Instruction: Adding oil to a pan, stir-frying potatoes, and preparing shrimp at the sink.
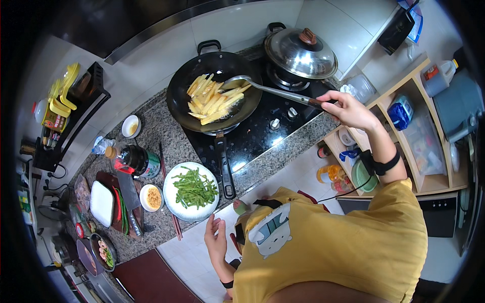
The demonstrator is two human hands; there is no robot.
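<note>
My right hand [350, 110] grips the dark handle end of a metal cooking ladle [278, 90]. Its bowl rests in a black wok [176, 108], against pale yellow strips [214, 102] that look like cut potato lying in oil. The wok stands on the left burner, its long handle [223, 164] pointing towards me. Below the near rim of a white plate [170, 210], my left hand [216, 238] hangs with nothing in it, thumb and fingers apart. Cut green beans [195, 187] are heaped on that plate.
A lidded pan [299, 57] sits on the right burner of the black glass hob [257, 128]. Left of the plate are chopsticks [176, 225], a small bowl [152, 197], a cleaver [129, 189] and chillies [122, 208] on a cutting board [138, 219], and a dark sauce bottle [140, 161].
</note>
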